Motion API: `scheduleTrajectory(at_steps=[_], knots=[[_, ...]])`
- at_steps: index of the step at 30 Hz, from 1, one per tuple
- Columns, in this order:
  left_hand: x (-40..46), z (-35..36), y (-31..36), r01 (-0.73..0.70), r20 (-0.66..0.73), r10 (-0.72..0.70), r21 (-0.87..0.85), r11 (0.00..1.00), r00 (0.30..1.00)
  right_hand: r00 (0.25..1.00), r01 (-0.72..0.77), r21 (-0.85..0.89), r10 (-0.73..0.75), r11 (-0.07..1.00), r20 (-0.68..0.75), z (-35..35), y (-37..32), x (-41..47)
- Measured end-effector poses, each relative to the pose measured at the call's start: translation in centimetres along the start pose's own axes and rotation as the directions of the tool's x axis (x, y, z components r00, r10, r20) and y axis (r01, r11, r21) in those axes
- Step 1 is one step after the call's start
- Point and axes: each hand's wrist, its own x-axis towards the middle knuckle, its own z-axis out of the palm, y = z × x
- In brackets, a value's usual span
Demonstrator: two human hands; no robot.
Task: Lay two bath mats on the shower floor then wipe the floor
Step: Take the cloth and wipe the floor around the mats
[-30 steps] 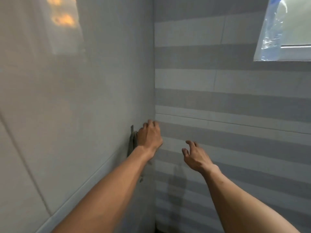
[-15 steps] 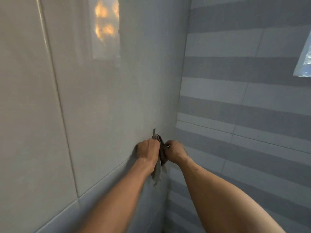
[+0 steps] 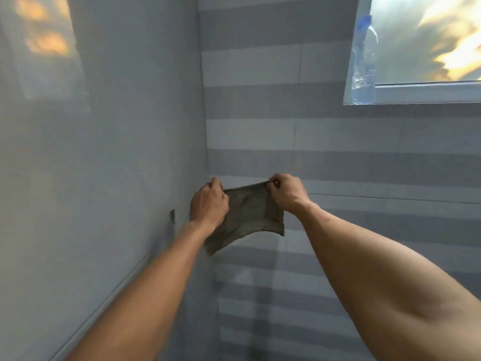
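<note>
A small grey-green cloth [image 3: 247, 217] hangs spread out in the air in front of the shower's corner. My left hand [image 3: 208, 204] pinches its upper left corner and my right hand [image 3: 286, 194] pinches its upper right corner, so the top edge is stretched tight between them. The lower edge hangs loose and curls. No bath mats and no shower floor are in view.
A small dark hook [image 3: 172, 215] sticks out of the plain grey wall on the left. The striped grey tile wall [image 3: 338, 142] runs on the right. A clear plastic bottle [image 3: 364, 61] stands on the window sill [image 3: 416, 95] at upper right.
The cloth has come off the wall hook. Both hands moved away from the left wall and pulled apart, unfolding the bunched cloth between them.
</note>
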Motion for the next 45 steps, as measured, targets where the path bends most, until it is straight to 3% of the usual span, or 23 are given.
scheduleTrajectory(at_steps=[5, 10, 19, 25, 34, 39, 45], knots=[[1.6, 7.0, 3.3, -0.110, 0.149, 0.136, -0.169, 0.979, 0.979, 0.990, -0.140, -0.072, 0.140, 0.988, 0.002, -5.0, 7.8, -2.6], [0.1, 13.1, 8.8, -0.255, 0.299, 0.331, -0.265, 0.930, 0.895, 0.938, -0.346, -0.073, 0.343, 0.936, -0.042, -7.5, 14.8, -7.4], [-5.9, 23.7, 17.9, -0.412, 0.502, 0.605, -0.448, 0.793, 0.618, 0.733, -0.678, -0.008, 0.674, 0.735, -0.092, -7.6, 26.3, -18.0], [-11.9, 32.2, 22.3, -0.494, 0.613, 0.697, -0.505, 0.708, 0.372, 0.561, -0.827, 0.012, 0.826, 0.562, -0.051, -4.9, 34.4, -24.7], [-24.7, 47.9, 23.1, -0.542, 0.746, 0.663, -0.532, 0.650, 0.064, 0.319, -0.947, -0.009, 0.947, 0.320, 0.046, 5.4, 48.4, -32.8], [-32.7, 58.8, 20.3, -0.625, 0.781, 0.615, -0.535, 0.569, -0.109, 0.206, -0.978, 0.012, 0.972, 0.206, 0.110, 16.2, 57.3, -37.9], [-42.4, 72.7, 16.2, -0.700, 0.795, 0.553, -0.543, 0.465, -0.250, 0.124, -0.989, 0.103, 0.971, 0.105, 0.203, 30.9, 66.8, -44.4]])
